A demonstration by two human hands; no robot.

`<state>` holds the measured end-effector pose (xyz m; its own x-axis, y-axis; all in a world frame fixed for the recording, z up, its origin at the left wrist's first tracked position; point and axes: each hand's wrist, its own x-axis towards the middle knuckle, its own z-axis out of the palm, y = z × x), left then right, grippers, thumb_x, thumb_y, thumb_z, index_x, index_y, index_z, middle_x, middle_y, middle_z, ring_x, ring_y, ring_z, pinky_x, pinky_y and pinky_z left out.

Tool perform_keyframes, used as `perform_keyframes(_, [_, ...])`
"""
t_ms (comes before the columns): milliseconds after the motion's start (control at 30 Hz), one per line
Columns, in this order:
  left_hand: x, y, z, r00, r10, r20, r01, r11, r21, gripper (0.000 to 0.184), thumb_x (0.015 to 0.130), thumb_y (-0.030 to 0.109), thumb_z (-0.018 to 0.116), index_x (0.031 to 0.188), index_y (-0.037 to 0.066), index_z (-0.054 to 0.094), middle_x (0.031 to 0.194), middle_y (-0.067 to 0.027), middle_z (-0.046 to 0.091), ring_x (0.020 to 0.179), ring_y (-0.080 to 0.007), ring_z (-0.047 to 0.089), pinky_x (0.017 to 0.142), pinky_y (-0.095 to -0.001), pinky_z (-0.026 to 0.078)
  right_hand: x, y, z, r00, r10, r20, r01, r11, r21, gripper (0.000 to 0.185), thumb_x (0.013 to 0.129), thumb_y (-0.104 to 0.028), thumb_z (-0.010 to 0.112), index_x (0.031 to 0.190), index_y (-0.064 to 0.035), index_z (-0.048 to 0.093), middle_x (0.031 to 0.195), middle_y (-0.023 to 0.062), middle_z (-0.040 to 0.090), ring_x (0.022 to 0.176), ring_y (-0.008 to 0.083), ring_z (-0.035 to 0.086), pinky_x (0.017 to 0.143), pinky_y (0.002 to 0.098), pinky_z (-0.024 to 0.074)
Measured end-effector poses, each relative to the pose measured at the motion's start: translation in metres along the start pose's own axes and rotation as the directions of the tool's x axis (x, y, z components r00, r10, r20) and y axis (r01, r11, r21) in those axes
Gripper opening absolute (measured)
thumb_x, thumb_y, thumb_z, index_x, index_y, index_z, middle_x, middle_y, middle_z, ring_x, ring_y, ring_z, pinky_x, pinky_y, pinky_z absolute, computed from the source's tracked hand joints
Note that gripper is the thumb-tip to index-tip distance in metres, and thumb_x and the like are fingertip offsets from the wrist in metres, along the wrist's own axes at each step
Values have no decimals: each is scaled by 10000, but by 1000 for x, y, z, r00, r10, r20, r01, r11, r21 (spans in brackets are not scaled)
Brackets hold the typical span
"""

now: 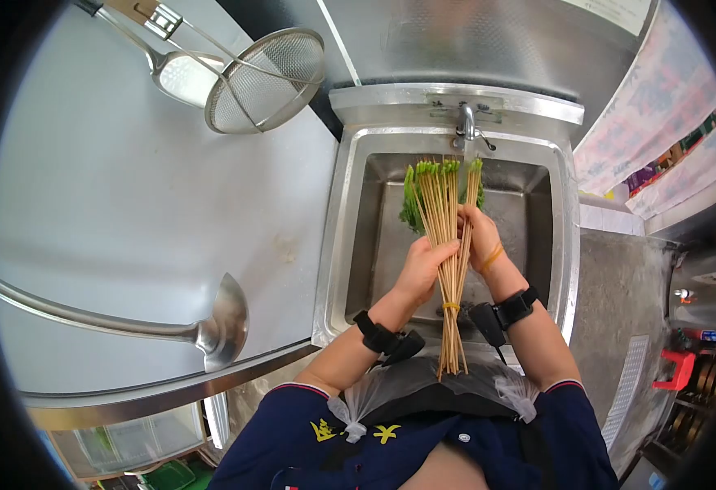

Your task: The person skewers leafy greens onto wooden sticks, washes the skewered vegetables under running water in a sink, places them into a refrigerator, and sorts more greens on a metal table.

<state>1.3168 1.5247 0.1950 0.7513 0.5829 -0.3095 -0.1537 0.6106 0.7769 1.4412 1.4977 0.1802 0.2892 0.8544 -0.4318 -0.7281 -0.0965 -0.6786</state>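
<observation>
A bundle of wooden skewers (440,212) with green vegetables (412,200) at the far ends lies across both my hands, over the metal sink (529,253). A yellow rubber band (451,305) ties the skewers near their lower ends. My left hand (425,265) is wrapped round the main part of the bundle, thumb on top. My right hand (480,237) grips a smaller group of the skewers on the right side, some fingers hidden behind them. Just beyond the vegetables, the faucet (468,122) runs water down onto the right-hand group.
Left of the sink, a metal counter (146,212) carries a ladle (223,327), a mesh strainer (268,82) and a metal spatula (185,77). A patterned curtain (652,114) hangs at the right. On the floor side stands a red stool (675,370).
</observation>
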Motion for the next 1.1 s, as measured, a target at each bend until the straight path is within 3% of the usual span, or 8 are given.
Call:
perform_keyframes(100, [2,-1,5,1000,-20,8,20,999,26,158,837,126,526,947,13,538,770,-49,584,625,-114,563,548,-233,461,4,2,-8,999,-4,-36,5,1000,12,313,865,-238,393,979,5,554,851,84,604,747,175,590,660,290,474])
perform_keyframes(167, [4,-3,10,1000,-14,20,13,998,64,153,833,122,532,942,15,538,771,-46,583,623,-111,560,547,-231,458,7,3,-15,996,-1,-89,-19,975,-222,327,851,-282,383,938,-25,567,801,60,604,669,137,581,555,270,452])
perform_keyframes(200, [6,-4,11,1000,0,27,-3,995,102,149,828,119,538,937,16,538,771,-43,581,621,-107,558,546,-229,454,6,2,-14,996,-5,-91,-15,975,-221,327,851,-282,383,938,-25,567,801,60,604,669,137,581,555,270,452])
perform_keyframes(400, [8,-8,12,1000,10,24,-11,999,45,152,819,105,544,943,17,536,777,-36,578,645,-99,555,558,-226,451,8,8,-20,992,-42,-117,24,988,-151,356,849,-324,399,946,-19,557,804,71,598,646,148,575,521,268,437])
perform_keyframes(500, [5,-9,13,999,30,21,-30,1000,3,152,818,98,542,946,17,531,789,-38,577,661,-102,556,573,-229,452,6,10,-18,992,-17,-124,12,999,-42,350,859,-307,399,960,-10,554,823,73,598,677,153,583,558,267,454])
perform_keyframes(567, [2,-8,17,999,49,-16,-50,998,-35,150,819,91,539,948,16,529,800,-38,577,670,-105,556,582,-233,453,0,7,-10,992,-41,-116,49,997,65,347,902,-283,385,1010,8,539,898,99,606,754,183,598,682,300,485])
perform_keyframes(800, [1,-7,6,1000,27,-2,-27,999,18,184,825,74,526,996,7,525,847,-36,579,710,-114,561,617,-240,458,-2,6,-12,998,-9,-64,3,996,-89,311,890,-247,414,995,13,548,882,98,607,747,176,594,672,298,479])
perform_keyframes(1100, [8,-11,21,998,-9,70,4,998,61,190,823,90,539,993,6,540,851,-32,587,715,-100,560,622,-236,456,-14,-6,-29,988,-109,-105,116,991,61,292,839,-245,483,969,5,559,827,84,607,739,164,594,637,280,477])
